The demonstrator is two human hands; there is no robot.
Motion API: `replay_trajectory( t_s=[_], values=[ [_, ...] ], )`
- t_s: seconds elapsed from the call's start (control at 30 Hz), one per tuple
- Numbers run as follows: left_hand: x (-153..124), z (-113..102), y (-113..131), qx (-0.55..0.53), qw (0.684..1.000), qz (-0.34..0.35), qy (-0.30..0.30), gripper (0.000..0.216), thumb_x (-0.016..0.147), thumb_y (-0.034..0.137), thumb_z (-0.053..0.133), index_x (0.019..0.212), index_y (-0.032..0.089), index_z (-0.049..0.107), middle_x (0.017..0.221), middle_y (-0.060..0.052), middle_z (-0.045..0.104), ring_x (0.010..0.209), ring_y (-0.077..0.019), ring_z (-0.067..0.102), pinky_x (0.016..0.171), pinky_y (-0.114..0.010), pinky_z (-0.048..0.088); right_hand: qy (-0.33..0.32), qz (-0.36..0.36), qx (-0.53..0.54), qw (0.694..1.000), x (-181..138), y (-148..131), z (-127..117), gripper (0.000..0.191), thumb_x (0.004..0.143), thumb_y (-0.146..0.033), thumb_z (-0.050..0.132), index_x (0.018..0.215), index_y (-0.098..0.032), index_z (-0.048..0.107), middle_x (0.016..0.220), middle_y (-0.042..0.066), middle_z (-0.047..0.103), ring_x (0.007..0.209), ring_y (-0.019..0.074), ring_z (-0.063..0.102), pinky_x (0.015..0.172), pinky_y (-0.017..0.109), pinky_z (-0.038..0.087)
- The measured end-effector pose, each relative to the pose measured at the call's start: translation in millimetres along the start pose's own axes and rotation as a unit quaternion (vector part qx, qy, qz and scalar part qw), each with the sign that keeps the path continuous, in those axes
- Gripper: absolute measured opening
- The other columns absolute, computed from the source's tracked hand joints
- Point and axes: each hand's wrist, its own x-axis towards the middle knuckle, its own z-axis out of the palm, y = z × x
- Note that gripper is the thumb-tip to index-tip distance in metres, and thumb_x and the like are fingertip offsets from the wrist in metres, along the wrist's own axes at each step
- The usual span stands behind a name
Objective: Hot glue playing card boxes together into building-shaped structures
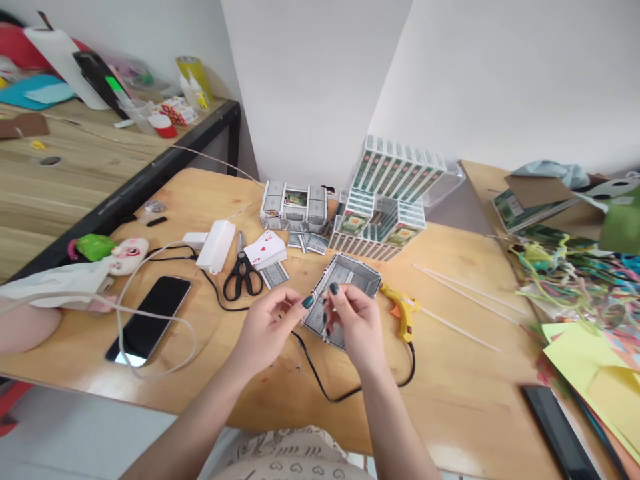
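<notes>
A shallow open box made of grey-backed playing cards [370, 281] rests on the table in front of me. Over its near left edge, my left hand [273, 327] has thumb and fingers pinched together; whether it grips the rim or a small piece I cannot tell. My right hand [357, 327] hovers above the box, also in a pinch, and whatever sits between its fingertips is too small to make out. To the right of the box lies a yellow glue gun [404, 310]. Black scissors [243, 273] and a stack of playing cards [265, 250] lie to the left.
Behind the box stand a structure of green card packs [390, 200] and a second card-covered box [295, 205]. Glue sticks [460, 327] lie at right. A phone [150, 320], a white power strip [217, 245] and looping cables occupy the left. Coloured paper [590, 380] covers the right side.
</notes>
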Motion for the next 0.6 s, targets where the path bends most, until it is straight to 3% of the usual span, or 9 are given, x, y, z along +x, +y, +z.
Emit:
replay_trajectory(
  t_s=[0.07, 0.17, 0.3, 0.43, 0.6],
  values=[
    [3, 1, 2, -0.047, 0.999, -0.023, -0.005, 0.017, 0.084, 0.032, 0.056, 0.074, 0.018, 0.058, 0.069, 0.001, 0.057, 0.066, -0.012, 0.053, 0.062, -0.022, 0.043, -0.048, 0.009, 0.038, 0.998, -6, 0, 6, 0.025, 0.082, -0.043, 0.059, 0.076, -0.019, 0.064, 0.058, -0.002, 0.053, 0.048, 0.0099, 0.05, 0.042, 0.021, 0.041],
    [5, 3, 7, -0.082, 0.996, -0.025, -0.008, 0.019, 0.083, 0.032, 0.057, 0.072, 0.018, 0.058, 0.067, 0.002, 0.058, 0.065, -0.0117, 0.054, 0.061, -0.021, 0.044, -0.059, 0.013, 0.071, 0.996, -10, 1, 13, 0.023, 0.083, -0.04, 0.059, 0.078, -0.018, 0.065, 0.06, -0.001, 0.055, 0.053, 0.0105, 0.052, 0.045, 0.022, 0.044],
    [4, 7, 6, -0.081, 0.996, -0.033, -0.014, 0.023, 0.085, 0.034, 0.054, 0.069, 0.018, 0.054, 0.064, 0.002, 0.056, 0.06, -0.0118, 0.054, 0.058, -0.023, 0.045, 0.004, 0.002, 0.056, 0.998, -11, 2, 23, 0.021, 0.079, -0.039, 0.064, 0.074, -0.018, 0.062, 0.054, -0.004, 0.053, 0.046, 0.0081, 0.047, 0.044, 0.021, 0.041],
    [0, 13, 4, -0.021, 0.999, -0.02, 0.041, 0.021, 0.086, 0.034, 0.052, 0.072, 0.018, 0.053, 0.067, 0.0, 0.056, 0.063, -0.0132, 0.055, 0.058, -0.023, 0.044, 0.079, -0.021, 0.05, 0.995, -10, 6, 36, 0.026, 0.077, -0.041, 0.065, 0.068, -0.018, 0.057, 0.051, -0.006, 0.047, 0.045, 0.0063, 0.04, 0.043, 0.019, 0.034],
    [-1, 13, 8, 0.014, 0.997, 0.016, 0.073, 0.019, 0.087, 0.03, 0.05, 0.072, 0.018, 0.052, 0.068, 0.0, 0.055, 0.064, -0.0129, 0.053, 0.058, -0.023, 0.043, 0.079, 0.071, 0.175, 0.979, 0, 8, 44, 0.026, 0.064, -0.037, 0.071, 0.063, -0.019, 0.053, 0.052, -0.007, 0.044, 0.045, 0.0057, 0.032, 0.043, 0.019, 0.026]
  ],
)
